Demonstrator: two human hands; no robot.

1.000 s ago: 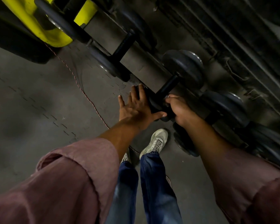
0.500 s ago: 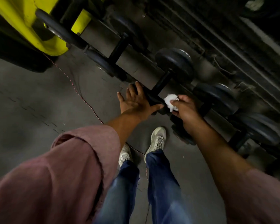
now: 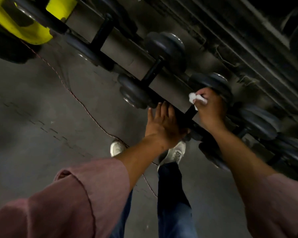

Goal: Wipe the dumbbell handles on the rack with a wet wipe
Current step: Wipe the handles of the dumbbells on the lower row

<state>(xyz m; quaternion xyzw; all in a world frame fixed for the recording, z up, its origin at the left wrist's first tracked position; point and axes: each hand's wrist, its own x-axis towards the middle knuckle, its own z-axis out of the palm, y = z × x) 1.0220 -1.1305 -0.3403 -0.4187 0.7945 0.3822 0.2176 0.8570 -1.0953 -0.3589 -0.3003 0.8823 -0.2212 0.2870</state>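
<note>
Wipe [image 3: 196,99], white and bunched, sits pinched in your right hand [image 3: 209,107] at centre right of the frame, on a black dumbbell handle [image 3: 190,111] whose long axis crosses the rack [image 3: 127,54]. Your left hand [image 3: 162,124], fingers straight, rests flat on the rack's front edge. Dumbbell heads [image 3: 134,91] crowd both sides; open floor [image 3: 41,117] lies lower left, a red cord [image 3: 72,91] trailing past your shoes [image 3: 175,152].

Head-worn camera looks steeply down, close over the rack [image 3: 127,54]
</note>
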